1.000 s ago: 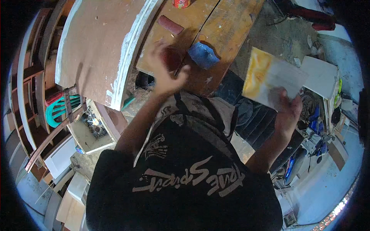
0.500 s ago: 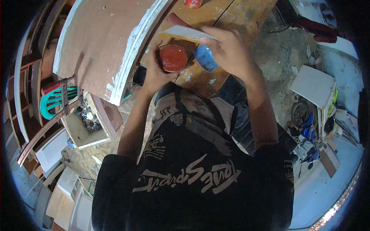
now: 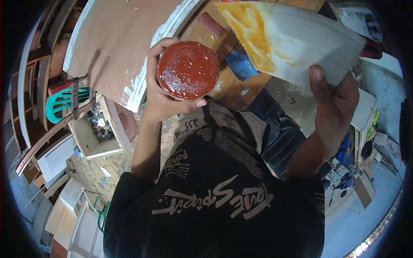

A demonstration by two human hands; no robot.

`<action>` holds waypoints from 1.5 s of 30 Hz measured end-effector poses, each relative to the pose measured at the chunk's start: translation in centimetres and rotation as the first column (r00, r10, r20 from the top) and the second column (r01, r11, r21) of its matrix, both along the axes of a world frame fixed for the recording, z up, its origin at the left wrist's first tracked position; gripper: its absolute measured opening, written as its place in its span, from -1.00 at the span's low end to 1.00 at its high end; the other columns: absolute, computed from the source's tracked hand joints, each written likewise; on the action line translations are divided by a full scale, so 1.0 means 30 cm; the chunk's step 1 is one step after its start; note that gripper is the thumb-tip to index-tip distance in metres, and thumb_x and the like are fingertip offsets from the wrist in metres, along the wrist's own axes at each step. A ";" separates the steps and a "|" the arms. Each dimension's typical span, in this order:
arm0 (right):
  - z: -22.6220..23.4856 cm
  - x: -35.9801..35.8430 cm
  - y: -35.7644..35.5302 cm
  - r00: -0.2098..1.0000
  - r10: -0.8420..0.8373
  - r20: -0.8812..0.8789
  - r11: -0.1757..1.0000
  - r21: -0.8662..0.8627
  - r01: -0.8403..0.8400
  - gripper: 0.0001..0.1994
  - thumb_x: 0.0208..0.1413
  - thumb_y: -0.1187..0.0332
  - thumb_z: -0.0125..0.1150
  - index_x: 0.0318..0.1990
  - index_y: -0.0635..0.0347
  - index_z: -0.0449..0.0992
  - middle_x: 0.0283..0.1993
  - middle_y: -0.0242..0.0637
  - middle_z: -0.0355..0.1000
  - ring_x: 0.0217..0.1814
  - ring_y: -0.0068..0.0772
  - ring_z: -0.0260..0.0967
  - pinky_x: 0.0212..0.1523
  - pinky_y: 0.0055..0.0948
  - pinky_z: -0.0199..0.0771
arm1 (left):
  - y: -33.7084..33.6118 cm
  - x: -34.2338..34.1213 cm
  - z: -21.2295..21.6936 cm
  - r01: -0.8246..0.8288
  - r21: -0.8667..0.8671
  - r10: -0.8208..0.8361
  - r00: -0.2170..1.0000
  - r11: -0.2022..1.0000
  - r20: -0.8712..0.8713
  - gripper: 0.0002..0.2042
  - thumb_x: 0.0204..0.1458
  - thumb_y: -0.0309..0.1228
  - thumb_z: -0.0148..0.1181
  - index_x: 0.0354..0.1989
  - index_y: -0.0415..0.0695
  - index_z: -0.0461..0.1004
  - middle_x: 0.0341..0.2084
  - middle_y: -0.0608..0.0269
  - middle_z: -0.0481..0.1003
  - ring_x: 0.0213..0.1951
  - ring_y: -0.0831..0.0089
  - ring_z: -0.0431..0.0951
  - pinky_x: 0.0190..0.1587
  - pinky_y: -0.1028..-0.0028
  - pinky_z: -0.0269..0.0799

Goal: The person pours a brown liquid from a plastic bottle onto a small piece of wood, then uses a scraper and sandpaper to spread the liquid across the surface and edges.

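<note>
My left hand (image 3: 155, 103) is wrapped round a round tub (image 3: 188, 71), its glossy red-brown face turned toward me and flecked with white. Whether that face is a lid, a base or the contents I cannot tell. In my right hand (image 3: 334, 101) is a broad, flat, pale spreader (image 3: 314, 47), pinched at its lower edge with the thumb on top. A yellow-orange paste is smeared along the spreader's left side. Between the two hands, a blue sheet of sandpaper (image 3: 242, 64) lies on the wooden bench (image 3: 232, 92).
A dark red roll (image 3: 211, 24) rests on the bench's far part. At the left stands a large curved wooden panel (image 3: 120, 38) with white-smeared edges. Below it are an open wooden box (image 3: 100, 139) holding odds and ends and a green plastic chair (image 3: 58, 107). Clutter fills the lower right.
The tub has come up closer to me in my left hand. My right hand has swung right with the spreader, turning its smeared face into view.
</note>
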State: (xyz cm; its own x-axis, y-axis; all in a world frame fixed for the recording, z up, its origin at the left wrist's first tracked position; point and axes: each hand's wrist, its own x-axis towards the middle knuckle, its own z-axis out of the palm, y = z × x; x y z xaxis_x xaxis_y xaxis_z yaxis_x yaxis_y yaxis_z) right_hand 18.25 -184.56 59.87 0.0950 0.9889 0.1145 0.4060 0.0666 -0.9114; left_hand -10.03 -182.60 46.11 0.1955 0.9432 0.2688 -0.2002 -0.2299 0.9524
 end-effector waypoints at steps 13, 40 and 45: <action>0.036 -0.054 0.204 0.575 0.587 0.569 0.674 0.050 -0.737 -0.69 0.22 0.53 -0.01 0.06 0.31 0.55 -0.06 0.00 0.57 0.05 -0.15 0.57 0.14 -0.23 0.53 | -0.015 0.038 -0.017 0.177 -0.364 -0.137 0.982 0.914 0.133 0.11 -0.45 -0.25 0.47 0.44 -0.17 0.04 0.30 -0.01 0.27 0.34 0.03 0.28 0.39 0.09 0.19; -0.176 -0.140 0.154 0.742 0.256 0.620 0.906 0.115 -0.408 -0.67 0.14 0.43 0.15 0.07 0.01 0.58 -0.06 -0.24 0.51 -0.11 -0.09 0.56 -0.03 -0.07 0.56 | 0.162 0.258 -0.024 0.077 -0.410 0.080 0.932 0.909 0.353 0.15 -0.06 0.61 -0.50 0.49 -0.15 -0.03 0.37 0.02 0.22 0.33 0.20 0.28 0.37 0.20 0.16; -0.192 -0.146 0.112 0.781 0.291 0.552 0.925 0.045 -0.377 -0.77 0.17 0.39 0.22 -0.05 0.28 0.57 -0.08 -0.08 0.49 -0.13 0.07 0.52 -0.15 -0.16 0.54 | 0.160 0.258 -0.109 -0.039 -0.403 0.182 0.929 0.914 0.322 -0.10 0.22 0.36 -0.58 0.34 -0.21 0.27 -0.16 0.15 0.55 -0.12 0.44 0.52 0.04 0.39 0.46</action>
State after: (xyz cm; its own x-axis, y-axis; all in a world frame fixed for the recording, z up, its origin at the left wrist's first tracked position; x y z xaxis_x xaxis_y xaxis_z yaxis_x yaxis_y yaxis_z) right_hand 13.85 -181.21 54.12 -0.3554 0.9147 0.1923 0.7459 0.4016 -0.5314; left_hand -2.27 -177.81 42.84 0.0460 0.9951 -0.0871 -0.5268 0.0983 0.8443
